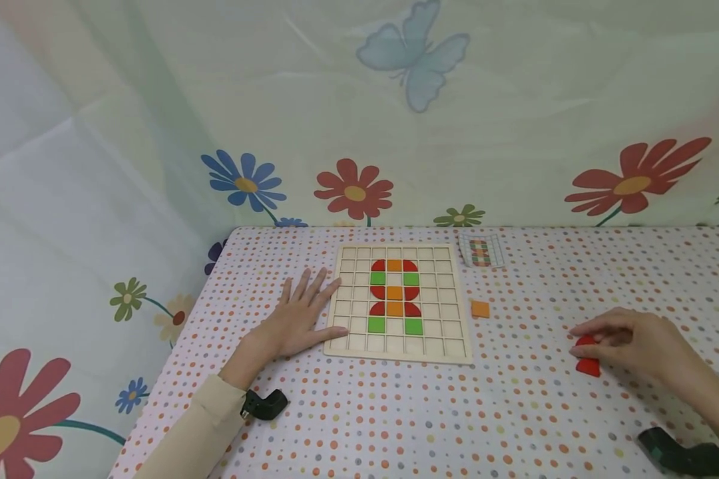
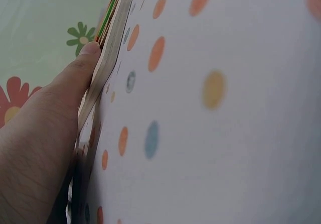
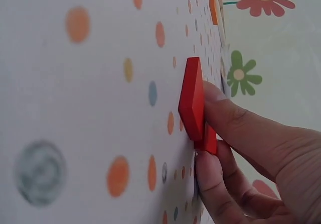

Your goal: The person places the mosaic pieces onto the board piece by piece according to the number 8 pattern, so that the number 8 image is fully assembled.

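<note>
My left hand (image 1: pixel 296 319) rests with fingers spread at the left edge of a wooden grid board (image 1: pixel 437 352). Its thumb (image 2: pixel 83 63) lies over the board's edge. Red quarter-round, orange square and green square tiles sit in the grid, such as a green tile (image 1: pixel 376 324). Off to the right, my right hand (image 1: pixel 635 342) pinches a red tile (image 3: pixel 208 141) between thumb and fingertips, close over the tablecloth. Another red tile (image 1: pixel 588 367) with a curved side is just in front of it, by the thumb; it looks large in the right wrist view.
One orange square tile (image 1: pixel 480 309) lies on the dotted tablecloth (image 1: pixel 431 412), right of the board. Behind it is a small pattern card (image 1: pixel 496 251) showing a coloured grid figure. A flowered curtain (image 1: pixel 275 80) hangs along the table's back and left sides.
</note>
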### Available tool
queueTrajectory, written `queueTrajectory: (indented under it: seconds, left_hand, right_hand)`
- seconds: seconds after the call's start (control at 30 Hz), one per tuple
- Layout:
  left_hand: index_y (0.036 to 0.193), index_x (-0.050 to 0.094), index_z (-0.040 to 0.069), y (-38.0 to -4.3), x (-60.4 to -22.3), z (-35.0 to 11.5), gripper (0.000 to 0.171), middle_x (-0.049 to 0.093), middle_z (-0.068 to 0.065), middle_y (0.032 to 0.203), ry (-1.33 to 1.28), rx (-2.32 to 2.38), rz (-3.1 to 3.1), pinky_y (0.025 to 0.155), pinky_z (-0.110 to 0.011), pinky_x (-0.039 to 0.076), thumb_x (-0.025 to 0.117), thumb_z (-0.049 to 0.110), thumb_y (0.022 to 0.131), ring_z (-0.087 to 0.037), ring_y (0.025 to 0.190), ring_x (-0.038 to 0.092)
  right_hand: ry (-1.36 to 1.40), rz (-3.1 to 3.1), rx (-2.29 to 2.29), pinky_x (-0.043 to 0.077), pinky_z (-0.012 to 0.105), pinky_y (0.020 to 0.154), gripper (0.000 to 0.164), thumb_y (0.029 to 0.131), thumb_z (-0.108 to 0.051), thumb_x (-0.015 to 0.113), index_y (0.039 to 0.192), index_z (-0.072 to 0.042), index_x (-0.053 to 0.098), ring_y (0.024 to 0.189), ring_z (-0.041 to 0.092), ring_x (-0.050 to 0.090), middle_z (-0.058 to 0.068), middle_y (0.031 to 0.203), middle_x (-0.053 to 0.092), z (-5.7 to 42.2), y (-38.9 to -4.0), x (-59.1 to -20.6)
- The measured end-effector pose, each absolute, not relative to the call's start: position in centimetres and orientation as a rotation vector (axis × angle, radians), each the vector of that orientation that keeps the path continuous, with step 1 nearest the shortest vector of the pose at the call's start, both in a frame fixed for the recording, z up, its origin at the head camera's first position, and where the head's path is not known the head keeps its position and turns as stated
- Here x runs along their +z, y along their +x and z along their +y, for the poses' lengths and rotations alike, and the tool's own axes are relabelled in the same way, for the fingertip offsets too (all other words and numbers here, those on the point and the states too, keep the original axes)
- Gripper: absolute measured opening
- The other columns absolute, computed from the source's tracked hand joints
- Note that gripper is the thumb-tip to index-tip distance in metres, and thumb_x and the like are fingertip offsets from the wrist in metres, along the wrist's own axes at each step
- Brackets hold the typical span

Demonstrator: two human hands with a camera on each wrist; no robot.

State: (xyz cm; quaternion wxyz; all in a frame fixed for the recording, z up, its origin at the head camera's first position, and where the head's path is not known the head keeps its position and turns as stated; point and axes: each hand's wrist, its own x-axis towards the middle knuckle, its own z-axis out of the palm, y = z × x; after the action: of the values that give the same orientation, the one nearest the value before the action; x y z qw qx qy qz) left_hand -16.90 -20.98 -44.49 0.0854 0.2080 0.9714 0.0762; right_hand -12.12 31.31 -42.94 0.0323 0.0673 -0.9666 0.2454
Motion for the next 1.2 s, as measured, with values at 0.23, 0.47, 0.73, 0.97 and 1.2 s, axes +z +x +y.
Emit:
queueTrajectory:
  seconds: [0.23,0.47,0.73,0.97,1.2]
  left_hand:
    - [0.17,0.014,0.021,-16.8,-44.4,-20.9,0.099,-0.001,-0.01,0.176,0.616,0.236,2.889,0.125,-0.066,-0.004,0.05,0.075,0.096,-0.039,0.16,-0.009]
    - [0.17,0.014,0.022,-16.8,-44.4,-20.9,0.099,-0.001,-0.01,0.176,0.613,0.236,2.889,0.125,-0.067,-0.004,0.049,0.076,0.096,-0.039,0.161,-0.008]
    - [0.17,0.016,0.02,-16.6,-44.2,-21.1,0.098,0.001,-0.011,0.176,0.607,0.245,2.894,0.125,-0.067,-0.003,0.051,0.074,0.096,-0.04,0.161,-0.006]
    - [0.17,0.014,0.021,-16.6,-44.2,-21.1,0.098,0.0,-0.01,0.176,0.608,0.248,2.892,0.125,-0.066,-0.004,0.05,0.075,0.096,-0.039,0.161,-0.006]
    - [0.17,0.014,0.022,-16.7,-44.2,-20.9,0.098,0.0,-0.011,0.176,0.614,0.244,2.892,0.125,-0.067,-0.004,0.05,0.075,0.096,-0.04,0.16,-0.006]
  right_hand:
    - [0.256,-3.006,0.81,0.052,0.02,0.056,0.026,0.076,-0.004,0.092,0.098,0.0,0.081,0.067,-0.009,0.054,0.011,0.093,0.069,31.9,-11.9,-42.7]
    - [0.421,-2.977,0.777,0.051,0.02,0.056,0.026,0.073,0.003,0.09,0.097,-0.004,0.082,0.069,-0.009,0.051,0.002,0.091,0.068,32.1,-11.9,-43.0]
    - [0.577,-2.824,0.761,0.052,0.012,0.057,0.028,0.068,0.008,0.091,0.085,-0.011,0.081,0.07,-0.01,0.056,-0.016,0.081,0.063,31.0,-11.4,-43.5]
    - [0.682,-2.775,0.767,0.039,0.019,0.047,0.027,0.072,0.011,0.088,0.095,-0.002,0.081,0.066,-0.004,0.041,-0.009,0.085,0.056,28.3,-11.5,-42.2]
    - [0.791,-2.757,0.845,0.049,0.022,0.058,0.03,0.072,0.005,0.091,0.089,-0.018,0.081,0.075,-0.004,0.056,-0.017,0.086,0.064,23.3,-12.1,-39.9]
